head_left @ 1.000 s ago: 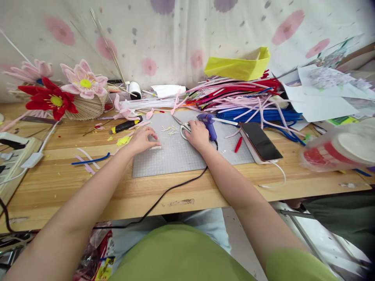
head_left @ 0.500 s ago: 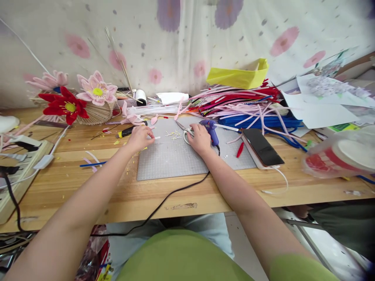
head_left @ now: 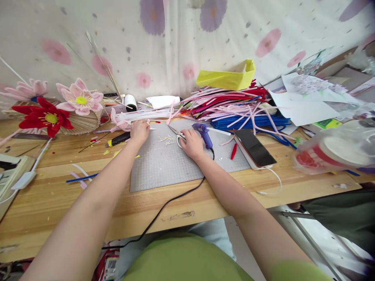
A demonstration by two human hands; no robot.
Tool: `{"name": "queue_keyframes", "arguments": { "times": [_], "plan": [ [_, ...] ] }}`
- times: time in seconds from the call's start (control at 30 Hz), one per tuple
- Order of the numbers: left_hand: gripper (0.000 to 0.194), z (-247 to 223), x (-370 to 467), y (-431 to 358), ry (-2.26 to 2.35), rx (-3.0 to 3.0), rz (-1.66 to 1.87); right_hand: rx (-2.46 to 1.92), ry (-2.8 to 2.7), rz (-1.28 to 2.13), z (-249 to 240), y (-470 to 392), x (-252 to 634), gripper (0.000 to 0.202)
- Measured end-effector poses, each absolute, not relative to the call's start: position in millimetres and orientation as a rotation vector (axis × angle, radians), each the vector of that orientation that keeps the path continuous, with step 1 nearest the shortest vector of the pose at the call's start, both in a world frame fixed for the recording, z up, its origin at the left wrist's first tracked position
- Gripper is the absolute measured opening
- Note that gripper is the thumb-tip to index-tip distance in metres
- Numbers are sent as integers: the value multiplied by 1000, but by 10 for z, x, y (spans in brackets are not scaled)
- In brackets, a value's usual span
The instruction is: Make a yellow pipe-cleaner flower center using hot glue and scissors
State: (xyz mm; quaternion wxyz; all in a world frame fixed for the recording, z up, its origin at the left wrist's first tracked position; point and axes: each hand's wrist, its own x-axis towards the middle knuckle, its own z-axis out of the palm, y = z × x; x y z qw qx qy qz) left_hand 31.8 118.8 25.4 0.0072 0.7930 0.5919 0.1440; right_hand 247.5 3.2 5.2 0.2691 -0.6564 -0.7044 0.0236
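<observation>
My left hand [head_left: 140, 132] is at the back left of the grey cutting mat [head_left: 158, 168], its fingers drawn together. A small white piece [head_left: 152, 128] sticks out at its fingertips, and a bit of pink shows just behind them. The rest of what it grips is hidden. Over the handles of the scissors [head_left: 177, 134] lies my right hand [head_left: 191, 144], fingers curled round them; the blades point back and to the left. Between the hands is a scatter of thin pale snippets [head_left: 166, 140]. Right of my right hand rests a purple glue gun [head_left: 205, 136].
Fuzzy craft stems [head_left: 225, 103] are piled along the back. Red [head_left: 43, 117] and pink [head_left: 80, 99] fuzzy flowers stand at left, near a black-and-yellow cutter [head_left: 118, 139]. A phone [head_left: 254, 148] and a bagged tub [head_left: 331, 150] sit at right. A black cord [head_left: 166, 203] crosses the front.
My left hand has moved away from me towards the back edge of the mat, covering the pink piece there. My right hand stays on the scissors. The view has turned slightly right.
</observation>
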Motion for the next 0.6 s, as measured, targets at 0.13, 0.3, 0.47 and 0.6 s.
{"name": "queue_keyframes", "arguments": {
  "times": [0.13,0.3,0.47,0.6],
  "plan": [
    [17,218,270,1179,1882,2430,560,-1769,-1906,81,46,33,2468,28],
    [20,167,298,1153,1886,2331,771,-1762,-1928,63,16,40,2460,27],
    [34,159,341,1162,1834,2262,606,-1754,-1929,65,7,42,2451,27],
    [47,203,334,1120,1807,2259,542,-1743,-1930,72,5,43,2441,27]
  ]
}}
